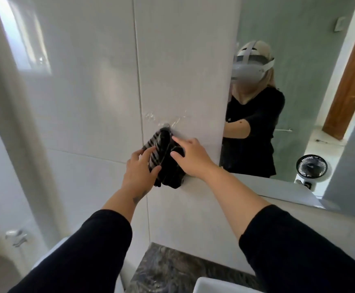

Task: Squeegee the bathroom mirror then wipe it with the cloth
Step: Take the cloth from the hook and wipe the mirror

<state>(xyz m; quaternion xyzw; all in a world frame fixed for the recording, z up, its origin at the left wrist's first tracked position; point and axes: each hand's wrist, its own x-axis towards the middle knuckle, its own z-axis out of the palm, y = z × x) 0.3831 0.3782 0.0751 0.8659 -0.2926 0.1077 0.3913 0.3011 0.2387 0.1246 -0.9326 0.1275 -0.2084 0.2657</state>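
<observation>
A dark cloth (166,159) with grey stripes hangs bunched against the white wall tile, just left of the mirror (299,85). Its top sits at a small clear hook (168,125) with shiny smears around it. My left hand (139,170) grips the cloth's left side between thumb and fingers. My right hand (191,155) holds its right side, fingers spread over the fabric. The mirror shows a person in black sleeves reaching forward. No squeegee is in view.
A dark marble counter (172,269) and the corner of a white basin (214,286) lie below my arms. The mirror reflects a small black fan (311,167) and a wooden door (350,85). A metal fitting (16,236) is at the lower left.
</observation>
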